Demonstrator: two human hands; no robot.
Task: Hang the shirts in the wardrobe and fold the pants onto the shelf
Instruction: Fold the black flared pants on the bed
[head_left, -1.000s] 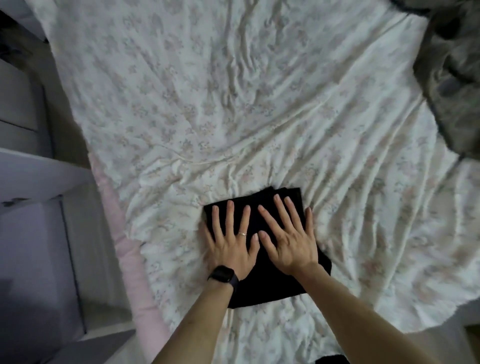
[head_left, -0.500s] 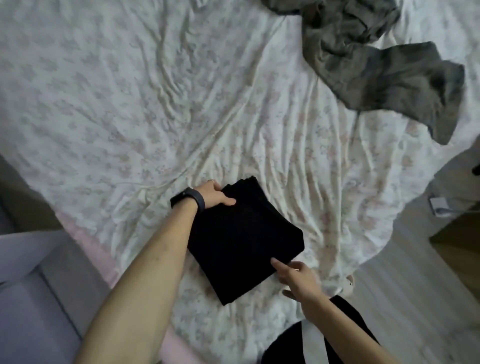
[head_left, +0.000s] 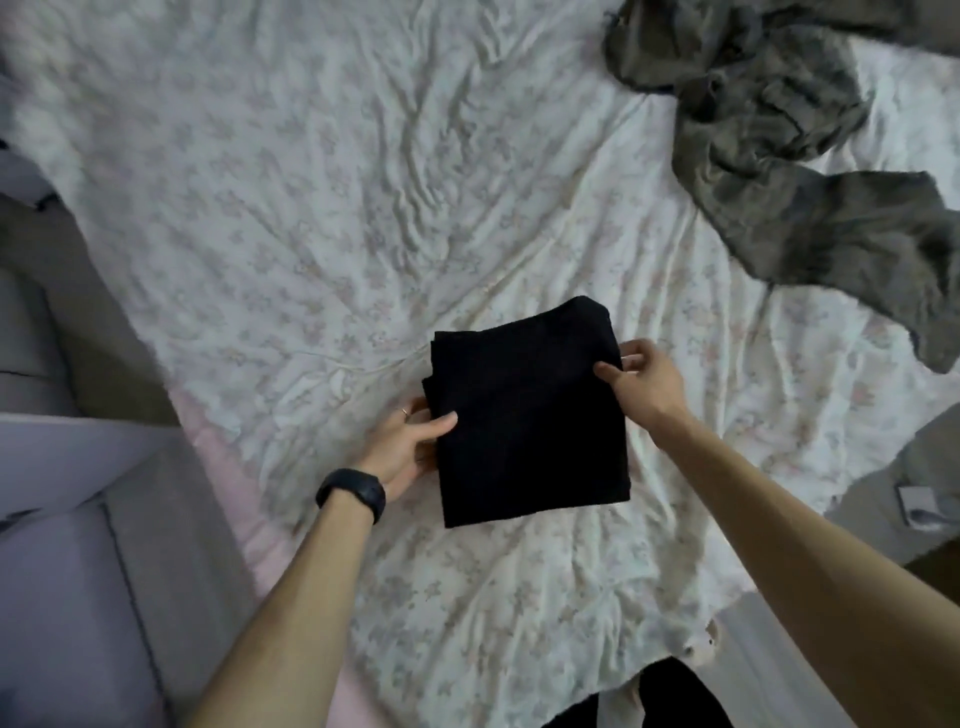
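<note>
A folded black pair of pants (head_left: 527, 415) forms a neat square over the floral bedsheet (head_left: 311, 208). My left hand (head_left: 408, 444), with a black wristband, grips its left edge, thumb on top and fingers underneath. My right hand (head_left: 644, 382) pinches the right edge near the upper corner. A crumpled grey-green garment (head_left: 789, 156) lies spread at the bed's far right, away from both hands.
A pale lilac piece of furniture (head_left: 62, 519) stands at the left beside the bed. Grey floor with a small white object (head_left: 922, 506) shows at the right. The bed's near edge runs below my forearms.
Both hands pressed flat on the folded pants a second ago. Now each hand holds a side edge of the bundle. The camera has swung, bringing the grey-green garment further into view.
</note>
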